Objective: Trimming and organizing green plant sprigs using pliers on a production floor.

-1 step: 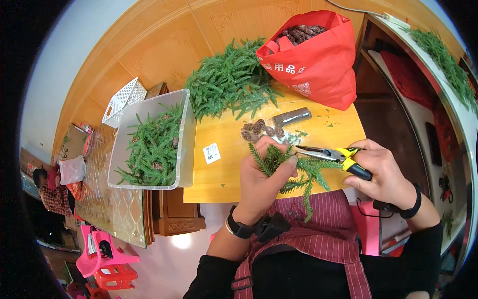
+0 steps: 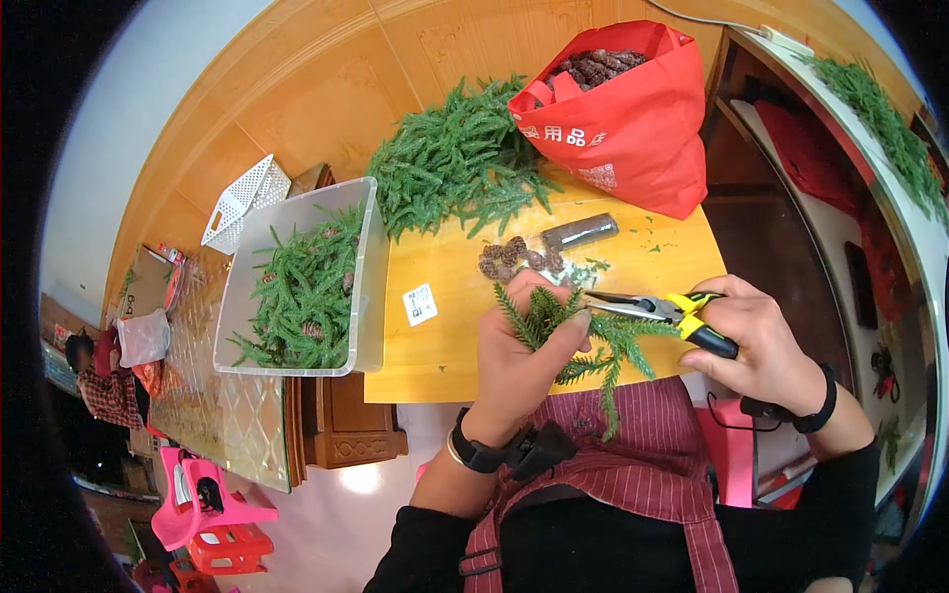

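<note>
My left hand (image 2: 524, 351) pinches an artificial pine sprig (image 2: 625, 348) between thumb and fingers, above the near edge of the yellow table. My right hand (image 2: 746, 331) is wrapped round the yellow-and-black handles of long-nose pliers (image 2: 660, 307). Their metal jaws point left, just over the sprig and close to my left thumb; whether they grip part of it I cannot tell. Beyond my left hand lie several small brown pine cones (image 2: 504, 259) and a dark brown bar in clear wrapping (image 2: 580, 231).
A clear plastic bin (image 2: 368, 282) of green sprigs and cones stands left. Behind are a heap of pine branches (image 2: 445, 158) and a red bag (image 2: 633, 148) of cones. A white label (image 2: 419, 304) lies on the yellow table (image 2: 465, 346). Pink stools (image 2: 188, 499) stand at lower left.
</note>
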The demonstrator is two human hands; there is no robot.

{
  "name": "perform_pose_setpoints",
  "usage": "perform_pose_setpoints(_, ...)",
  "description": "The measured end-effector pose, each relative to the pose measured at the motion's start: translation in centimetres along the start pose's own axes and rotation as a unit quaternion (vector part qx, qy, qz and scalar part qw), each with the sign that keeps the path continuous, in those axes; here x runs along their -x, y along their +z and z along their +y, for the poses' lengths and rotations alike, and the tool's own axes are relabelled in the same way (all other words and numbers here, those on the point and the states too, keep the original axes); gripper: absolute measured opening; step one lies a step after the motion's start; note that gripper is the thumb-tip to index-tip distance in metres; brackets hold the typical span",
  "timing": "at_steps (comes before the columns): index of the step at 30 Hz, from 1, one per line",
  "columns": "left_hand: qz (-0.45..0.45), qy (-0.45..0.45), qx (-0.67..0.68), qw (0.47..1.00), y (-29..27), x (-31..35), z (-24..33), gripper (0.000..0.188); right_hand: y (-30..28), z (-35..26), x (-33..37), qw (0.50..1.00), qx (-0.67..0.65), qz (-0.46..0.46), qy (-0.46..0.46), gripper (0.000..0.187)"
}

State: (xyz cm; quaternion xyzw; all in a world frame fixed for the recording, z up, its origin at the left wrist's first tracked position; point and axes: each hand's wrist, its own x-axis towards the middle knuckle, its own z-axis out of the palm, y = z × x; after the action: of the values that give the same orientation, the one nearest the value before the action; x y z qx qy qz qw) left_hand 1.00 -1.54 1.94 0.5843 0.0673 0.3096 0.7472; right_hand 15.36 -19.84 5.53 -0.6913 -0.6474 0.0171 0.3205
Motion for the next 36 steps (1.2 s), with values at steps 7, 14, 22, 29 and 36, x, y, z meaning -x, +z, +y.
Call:
perform_pose_setpoints(7, -0.004, -0.011, -0.052, 0.999, -0.1, 0.0, 0.0, 0.009, 0.4, 0.0, 0.2, 0.999, 0.039, 0.032, 0.003, 0.034)
perform_pose_setpoints(14, -0.01, -0.006, -0.051, 0.999, -0.6, 0.2, -0.2, 0.02, 0.5, 0.8, 0.5, 1.0, 0.016, 0.015, 0.021, 0.037)
perform_pose_setpoints(22, -0.006, -0.007, -0.037, 0.999, -1.1, 0.1, -1.0, 0.024, 0.4, 1.2, 0.8, 0.997, -0.059, -0.021, 0.045, 0.038)
perform_pose_setpoints(29, 0.016, -0.05, 0.055, 0.997, -0.6, 0.2, -0.6, 0.025, 0.6, 0.9, 0.6, 0.998, -0.055, -0.009, 0.043, 0.036)
perform_pose_setpoints(36, -0.014, -0.058, 0.057, 0.997, -1.1, 0.2, -0.7, 0.024, 0.7, 0.9, 0.6, 0.998, -0.033, -0.003, 0.054, 0.031)
